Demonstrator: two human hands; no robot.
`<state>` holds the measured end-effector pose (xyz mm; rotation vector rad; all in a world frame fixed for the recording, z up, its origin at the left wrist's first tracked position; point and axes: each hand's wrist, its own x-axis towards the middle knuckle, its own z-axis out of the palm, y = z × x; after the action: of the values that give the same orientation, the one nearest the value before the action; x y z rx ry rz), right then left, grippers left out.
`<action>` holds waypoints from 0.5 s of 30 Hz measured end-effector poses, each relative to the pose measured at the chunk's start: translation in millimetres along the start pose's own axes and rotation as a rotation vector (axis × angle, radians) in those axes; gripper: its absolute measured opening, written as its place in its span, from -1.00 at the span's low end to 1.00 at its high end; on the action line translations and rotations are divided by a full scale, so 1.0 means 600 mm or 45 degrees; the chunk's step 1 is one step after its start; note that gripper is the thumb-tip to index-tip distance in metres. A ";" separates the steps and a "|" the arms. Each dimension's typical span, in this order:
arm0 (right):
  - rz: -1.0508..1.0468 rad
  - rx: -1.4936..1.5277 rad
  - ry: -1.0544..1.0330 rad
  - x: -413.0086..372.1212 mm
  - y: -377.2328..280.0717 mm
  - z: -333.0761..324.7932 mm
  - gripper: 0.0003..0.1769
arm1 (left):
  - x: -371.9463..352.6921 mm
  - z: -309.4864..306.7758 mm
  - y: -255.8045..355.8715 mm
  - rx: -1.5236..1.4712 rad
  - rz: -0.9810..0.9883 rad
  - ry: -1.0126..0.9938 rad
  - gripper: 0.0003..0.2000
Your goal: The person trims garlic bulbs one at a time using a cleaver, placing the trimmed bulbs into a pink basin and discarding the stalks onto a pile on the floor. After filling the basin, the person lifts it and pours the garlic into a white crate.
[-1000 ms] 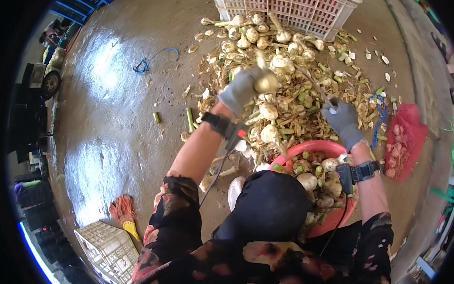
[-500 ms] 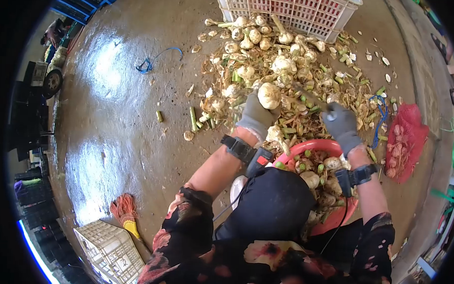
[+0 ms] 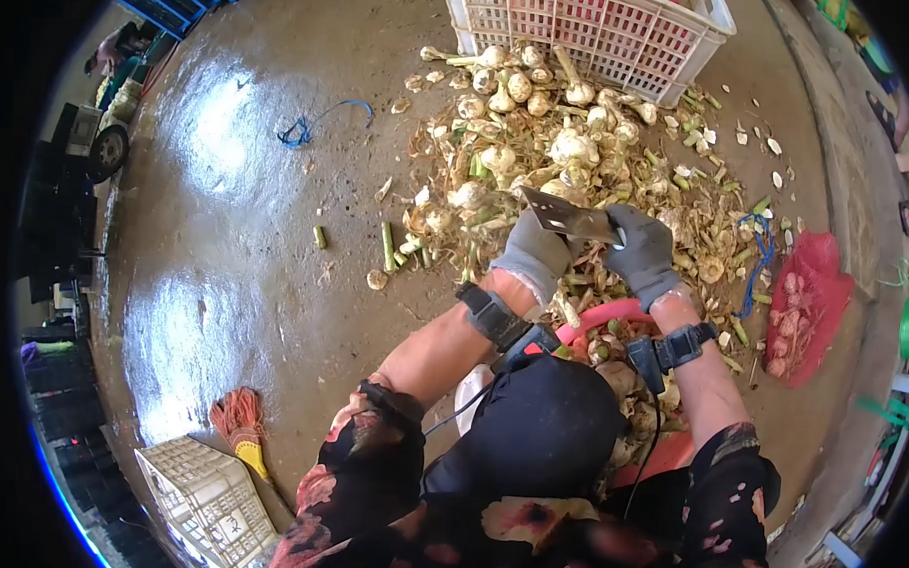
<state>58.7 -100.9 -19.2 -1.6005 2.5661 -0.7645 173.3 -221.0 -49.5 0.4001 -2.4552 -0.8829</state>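
over the garlic pile (image 3: 574, 148), right hand (image 3: 641, 250) grips knife (image 3: 569, 217) by its handle end, blade across the left hand (image 3: 538, 253); can't tell what left fingers hold, blade covers them. pink tub (image 3: 659, 449) of bulbs below, white crate (image 3: 593, 33) behind pile.

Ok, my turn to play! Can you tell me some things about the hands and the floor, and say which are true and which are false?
1. The right hand grips a metal blade. True.
2. Both hands are bare. False: they wear grey gloves.
3. A red net bag lies to the right of the bulb pile. True.
4. A blue bucket stands at the far side of the pile. False: a white crate stands there.
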 end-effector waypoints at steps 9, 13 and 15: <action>0.799 -0.417 -0.170 -0.019 0.170 -0.034 -0.72 | 0.004 -0.053 0.013 -1.826 -0.153 -0.368 -0.76; 0.840 -0.451 -0.113 -0.039 0.168 -0.063 -0.69 | -0.003 -0.014 0.053 -0.625 0.613 -1.082 -0.69; 0.809 -0.313 -0.147 -0.052 0.177 -0.072 -0.66 | 0.027 -0.091 0.101 -0.651 -0.240 -1.214 -0.70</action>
<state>-27.3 -19.8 -32.5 -0.7265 2.8942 -0.2978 183.3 -210.4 32.4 -0.0041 -2.8326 -2.0962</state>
